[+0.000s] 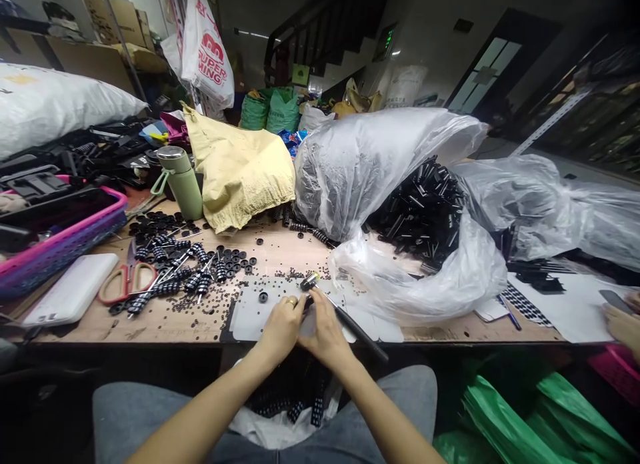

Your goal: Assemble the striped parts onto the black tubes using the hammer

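Observation:
My left hand (pixel 281 325) and my right hand (pixel 324 332) meet over the front of a white plastic board (pixel 250 321). Their fingers are closed together around a small dark piece, mostly hidden, so its kind is unclear. A hammer (pixel 357 325) lies just right of my right hand, its head beyond my fingertips and its black handle reaching past the table edge. One black wheel-like disc (pixel 263 297) sits on the board to the left. Black ridged rollers on metal rods (pixel 173 287) are heaped farther left, among tiny dark rings (pixel 200 311) strewn over the wood.
Red-handled scissors (pixel 127 282), a white power bank-like box (pixel 75 289), a pink-purple basket (pixel 65 241) and a green bottle (pixel 181 183) stand left. Behind are a yellow sack (pixel 243 171) and a clear bag spilling black parts (pixel 420 211). Another person's hand (pixel 623 324) shows at far right.

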The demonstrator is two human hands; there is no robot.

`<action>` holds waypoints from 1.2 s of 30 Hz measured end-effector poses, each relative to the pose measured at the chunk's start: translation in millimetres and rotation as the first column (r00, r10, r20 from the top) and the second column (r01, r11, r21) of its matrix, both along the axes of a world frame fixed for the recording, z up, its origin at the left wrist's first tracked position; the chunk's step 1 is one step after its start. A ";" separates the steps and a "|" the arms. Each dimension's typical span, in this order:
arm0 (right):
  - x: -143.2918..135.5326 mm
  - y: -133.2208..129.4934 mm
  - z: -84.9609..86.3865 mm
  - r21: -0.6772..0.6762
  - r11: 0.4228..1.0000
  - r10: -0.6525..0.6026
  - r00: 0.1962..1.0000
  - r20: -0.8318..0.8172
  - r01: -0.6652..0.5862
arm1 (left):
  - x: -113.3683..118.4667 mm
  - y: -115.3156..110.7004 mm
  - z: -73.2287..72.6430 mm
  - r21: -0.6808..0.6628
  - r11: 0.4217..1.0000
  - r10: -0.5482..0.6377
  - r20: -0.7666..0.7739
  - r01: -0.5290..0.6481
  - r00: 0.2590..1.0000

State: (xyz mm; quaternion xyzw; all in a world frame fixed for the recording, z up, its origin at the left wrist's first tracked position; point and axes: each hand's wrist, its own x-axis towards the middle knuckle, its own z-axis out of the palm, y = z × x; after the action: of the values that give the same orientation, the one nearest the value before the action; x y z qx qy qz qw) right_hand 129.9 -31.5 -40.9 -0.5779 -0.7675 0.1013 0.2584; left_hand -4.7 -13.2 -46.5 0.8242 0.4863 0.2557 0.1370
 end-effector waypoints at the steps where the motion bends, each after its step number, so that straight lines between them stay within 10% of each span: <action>1: 9.4 -0.1 0.6 0.003 0.997 -0.072 0.993 0.090 0.072 | -2.6 0.6 -1.5 0.042 0.999 -0.028 -0.106 0.032 0.994; 6: 53.1 0.2 20.1 -0.038 0.941 -0.288 0.854 0.434 0.336 | -17.5 4.1 2.5 0.215 0.967 -0.050 -0.370 0.138 0.928; 13: 47.9 -37.0 43.6 -0.222 0.935 -0.271 0.961 0.058 0.277 | -20.6 2.3 2.1 0.232 0.963 -0.029 -0.411 0.135 0.911; 21: 29.8 -58.8 59.9 -0.212 0.943 -0.261 0.965 0.007 0.257 | 10.2 -13.9 -10.2 0.222 0.975 0.068 -0.382 0.020 0.922; 27: -5.7 -54.4 52.7 -0.291 0.956 0.000 0.988 0.156 0.046 | 18.5 -13.5 -22.4 0.226 0.969 -0.021 -0.332 0.101 0.943; 36: 14.4 -34.5 72.8 -0.221 0.963 -0.163 0.986 -0.022 0.155 | 13.5 -3.7 -3.2 0.102 0.991 -0.061 -0.261 0.090 0.963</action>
State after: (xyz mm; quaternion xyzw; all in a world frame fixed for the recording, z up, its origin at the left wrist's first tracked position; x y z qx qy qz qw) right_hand 144.4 -66.0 32.0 -0.6603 -0.6976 0.1753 0.2159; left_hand 8.8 -16.9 -49.7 0.8748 0.4529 0.1682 0.0358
